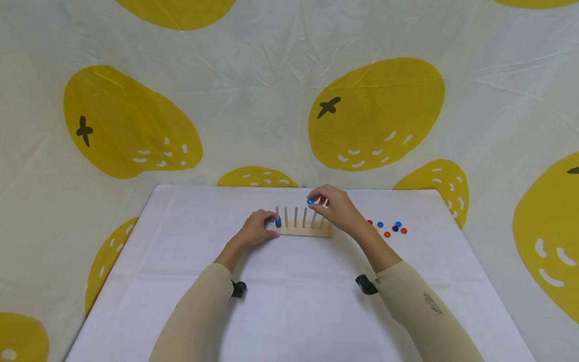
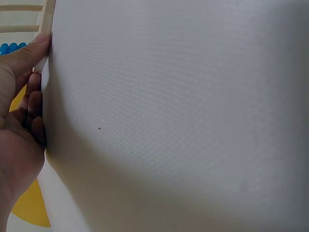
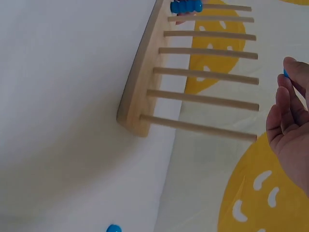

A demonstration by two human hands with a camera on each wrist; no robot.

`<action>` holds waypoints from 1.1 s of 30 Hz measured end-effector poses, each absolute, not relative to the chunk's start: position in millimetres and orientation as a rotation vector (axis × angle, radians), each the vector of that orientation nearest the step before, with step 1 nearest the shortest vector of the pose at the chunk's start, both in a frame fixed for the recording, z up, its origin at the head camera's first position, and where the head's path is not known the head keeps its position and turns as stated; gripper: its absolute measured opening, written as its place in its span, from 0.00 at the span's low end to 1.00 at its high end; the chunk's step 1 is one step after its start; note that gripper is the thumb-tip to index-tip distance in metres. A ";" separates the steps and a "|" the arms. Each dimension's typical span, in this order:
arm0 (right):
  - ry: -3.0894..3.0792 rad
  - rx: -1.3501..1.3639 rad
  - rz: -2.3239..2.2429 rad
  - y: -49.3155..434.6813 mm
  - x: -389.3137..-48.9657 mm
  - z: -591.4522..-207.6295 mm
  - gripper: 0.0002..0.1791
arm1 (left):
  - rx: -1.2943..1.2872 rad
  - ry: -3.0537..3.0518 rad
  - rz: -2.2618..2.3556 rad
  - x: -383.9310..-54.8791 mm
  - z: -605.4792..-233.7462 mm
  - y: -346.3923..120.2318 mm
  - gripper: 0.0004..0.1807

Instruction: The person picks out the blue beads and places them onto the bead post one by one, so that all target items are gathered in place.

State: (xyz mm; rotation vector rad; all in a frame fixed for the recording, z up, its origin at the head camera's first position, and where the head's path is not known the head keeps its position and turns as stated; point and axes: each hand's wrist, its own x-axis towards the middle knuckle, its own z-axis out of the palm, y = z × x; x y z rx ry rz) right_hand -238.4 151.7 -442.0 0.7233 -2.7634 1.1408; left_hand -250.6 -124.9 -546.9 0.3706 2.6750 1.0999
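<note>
A wooden peg rack (image 1: 307, 232) with a row of upright pegs stands near the back of the table. Several blue beads (image 1: 278, 221) are stacked low on its leftmost peg; the right wrist view shows the other pegs bare. At the rack's left end, my left hand (image 1: 256, 229) grips the base, thumb in front, as the left wrist view also shows. My right hand (image 1: 335, 205) pinches a blue bead (image 1: 310, 201) between thumb and fingertips, up near the height of the peg tops. In the right wrist view only a sliver of that bead shows.
Loose beads lie right of the rack, among them an orange bead (image 1: 404, 231), a dark blue bead (image 1: 395, 229) and a blue bead (image 1: 380, 224). My right forearm partly covers a yellow one. Behind the white table (image 1: 298, 301) hangs a fruit-patterned cloth (image 1: 253, 100).
</note>
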 end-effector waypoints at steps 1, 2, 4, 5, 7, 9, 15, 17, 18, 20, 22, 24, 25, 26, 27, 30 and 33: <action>-2.774 0.729 1.140 148.7 -240.1 -442.3 0.11 | 0.374 2.677 1.098 -250.7 -547.3 -125.1 0.31; -2.780 0.737 1.139 145.8 -241.7 -442.5 0.11 | 0.376 2.678 1.098 -250.7 -547.4 -125.1 0.31; -2.789 0.757 1.133 140.4 -244.9 -443.8 0.11 | 0.378 2.680 1.096 -250.5 -547.8 -125.1 0.31; -2.786 0.773 1.137 137.7 -246.7 -444.7 0.10 | 0.380 2.681 1.093 -250.5 -548.0 -125.3 0.30; -2.778 0.810 1.140 132.6 -249.5 -446.2 0.10 | 0.378 2.681 1.091 -250.2 -547.6 -125.2 0.30; -2.764 0.848 1.148 127.8 -251.9 -447.2 0.10 | 0.371 2.679 1.091 -249.7 -546.5 -125.0 0.30; -2.742 0.928 1.151 114.7 -256.7 -448.5 0.11 | 0.376 2.696 1.064 -249.8 -546.5 -124.8 0.30; -2.747 0.939 1.145 110.9 -257.5 -448.6 0.11 | 0.375 2.699 1.058 -250.1 -547.5 -124.7 0.30; -2.747 0.944 1.149 109.1 -257.9 -448.9 0.11 | 0.371 2.698 1.056 -249.8 -547.6 -124.5 0.30; -2.750 0.950 1.152 105.7 -258.3 -449.6 0.10 | 0.366 2.696 1.051 -249.5 -547.9 -124.3 0.30; -2.747 0.962 1.152 102.5 -258.0 -450.3 0.10 | 0.369 2.700 1.047 -249.4 -548.6 -124.5 0.31; -2.749 0.972 1.155 99.2 -257.5 -451.4 0.10 | 0.371 2.703 1.049 -249.1 -549.7 -124.9 0.30; -2.751 0.980 1.148 97.5 -257.2 -451.7 0.10 | 0.375 2.707 1.051 -249.2 -550.3 -125.0 0.30; -2.752 0.985 1.140 95.9 -257.1 -451.9 0.10 | 0.375 2.708 1.052 -249.2 -550.8 -125.0 0.30; -2.759 0.985 1.136 94.5 -257.0 -451.8 0.11 | 0.370 2.707 1.053 -249.1 -551.2 -124.9 0.30; -2.776 0.981 1.132 90.4 -258.0 -450.8 0.10 | 0.358 2.703 1.059 -249.2 -550.6 -124.0 0.29; -2.794 0.980 1.119 86.8 -259.8 -448.6 0.10 | 0.358 2.700 1.070 -249.7 -548.1 -123.5 0.28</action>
